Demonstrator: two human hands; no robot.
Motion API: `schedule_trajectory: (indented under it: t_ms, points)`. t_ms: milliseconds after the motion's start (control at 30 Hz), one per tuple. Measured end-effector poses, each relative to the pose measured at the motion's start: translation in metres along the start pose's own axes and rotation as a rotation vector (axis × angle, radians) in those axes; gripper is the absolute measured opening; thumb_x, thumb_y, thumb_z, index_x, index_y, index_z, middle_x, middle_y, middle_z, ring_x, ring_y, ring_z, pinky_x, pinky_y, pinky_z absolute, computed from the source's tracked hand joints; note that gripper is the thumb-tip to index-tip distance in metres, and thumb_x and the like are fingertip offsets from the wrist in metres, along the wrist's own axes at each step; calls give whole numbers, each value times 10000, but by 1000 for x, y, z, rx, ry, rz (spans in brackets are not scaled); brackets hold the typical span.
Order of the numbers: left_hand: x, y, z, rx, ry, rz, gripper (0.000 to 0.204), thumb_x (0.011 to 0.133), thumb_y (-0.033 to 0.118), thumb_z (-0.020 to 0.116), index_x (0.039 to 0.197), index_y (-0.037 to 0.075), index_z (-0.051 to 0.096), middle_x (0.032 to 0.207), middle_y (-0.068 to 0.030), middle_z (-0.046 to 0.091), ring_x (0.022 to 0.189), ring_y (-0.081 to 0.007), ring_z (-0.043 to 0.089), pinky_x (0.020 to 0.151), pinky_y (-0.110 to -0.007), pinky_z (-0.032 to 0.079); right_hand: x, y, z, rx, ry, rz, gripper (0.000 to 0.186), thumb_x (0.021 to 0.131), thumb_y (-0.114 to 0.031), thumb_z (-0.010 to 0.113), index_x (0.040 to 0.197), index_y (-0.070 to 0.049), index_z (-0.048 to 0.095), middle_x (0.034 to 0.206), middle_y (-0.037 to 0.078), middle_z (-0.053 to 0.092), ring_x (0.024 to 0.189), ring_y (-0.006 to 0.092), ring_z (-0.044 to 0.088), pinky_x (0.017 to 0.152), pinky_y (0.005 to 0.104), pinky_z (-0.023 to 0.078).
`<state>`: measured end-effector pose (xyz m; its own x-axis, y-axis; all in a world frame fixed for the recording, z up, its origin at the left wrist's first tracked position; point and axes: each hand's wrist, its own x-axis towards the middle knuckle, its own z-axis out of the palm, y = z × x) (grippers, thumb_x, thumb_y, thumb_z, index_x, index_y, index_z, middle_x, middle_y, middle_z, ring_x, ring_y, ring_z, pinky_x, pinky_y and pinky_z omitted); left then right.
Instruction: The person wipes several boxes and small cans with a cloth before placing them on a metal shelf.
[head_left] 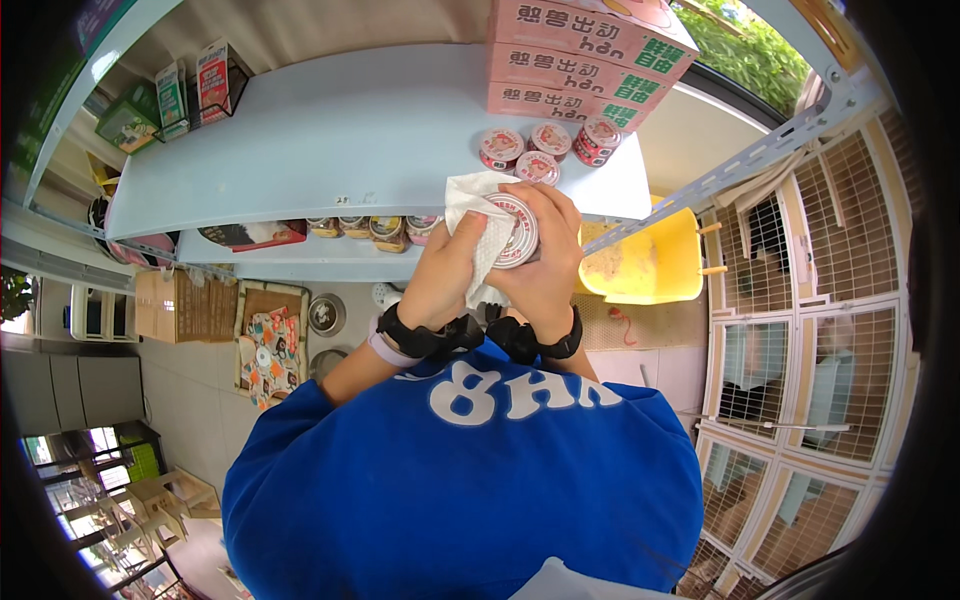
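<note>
My right hand (553,272) grips a round food can (519,236), its printed lid facing up. A white paper towel (476,190) is in my left hand (442,271), pressed against the can's left side. Both hands meet at the can, just in front of a pale blue shelf (350,120). Behind them on the shelf's right end stand several similar cans (501,147) with pink lids, one pair stacked.
Pink cartons (560,70) are stacked at the back right. A wire rack (235,90) of packets stands far left. Jars (388,232) line the lower shelf. A yellow tub (650,262) is at right, near wire cages (840,220). Metal bowls (325,314) rest on the floor.
</note>
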<state>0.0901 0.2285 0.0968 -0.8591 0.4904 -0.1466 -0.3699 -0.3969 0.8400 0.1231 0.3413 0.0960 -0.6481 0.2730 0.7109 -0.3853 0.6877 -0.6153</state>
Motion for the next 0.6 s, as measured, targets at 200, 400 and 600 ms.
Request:
schedule_trajectory:
  t_ms: [200, 400, 600]
  points:
    - [1, -16, -29, -688, -257, -137, 357, 953, 137, 355, 1285, 8, 379, 1251, -127, 488, 1144, -223, 502, 978, -358, 423, 4, -10, -3, 88, -21, 65, 597, 456, -126, 799, 1015, -55, 601, 1001, 87, 600, 1040, 265, 494, 888, 363, 384]
    - [3, -23, -33, -456, -258, -31, 351, 940, 88, 426, 1280, 4, 390, 1255, -120, 492, 1134, -224, 511, 961, -360, 440, 6, -7, -5, 129, -8, 65, 617, 486, -132, 820, 1048, -48, 578, 1012, 100, 600, 1011, 257, 533, 850, 347, 444]
    - [12, -32, -33, -289, -191, -53, 344, 881, 66, 557, 1213, 19, 483, 1163, -81, 561, 1024, -161, 569, 874, -305, 475, 2, 1, -6, 367, -11, 226, 658, 538, -111, 824, 1116, -22, 521, 1025, 109, 594, 881, 182, 614, 785, 278, 497]
